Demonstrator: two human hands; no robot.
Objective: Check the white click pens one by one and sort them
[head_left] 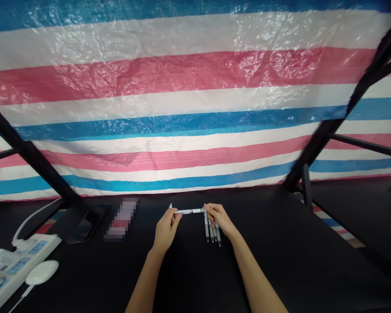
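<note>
Low in the middle of the frame, both hands hold one white pen (189, 211) level above the black tabletop (280, 261). The left hand (165, 229) pinches its left end between thumb and fingertips, and the right hand (219, 218) pinches its right end the same way, so each grip is pressed together on the pen rather than spread. The pen's long axis runs left to right across the picture, spanning the gap between the two hands; neither hand is clearly nearer, since each has an end.

Just below the right hand, a few more pens (211, 230) lie side by side on the tabletop, their long axes running roughly top to bottom of the frame (crosswise to the held one). They sit beside the right fingers, well apart from the left hand.

At lower left are a power strip (9, 269), a white mouse (41, 272) and a dark phone (84, 225).
</note>
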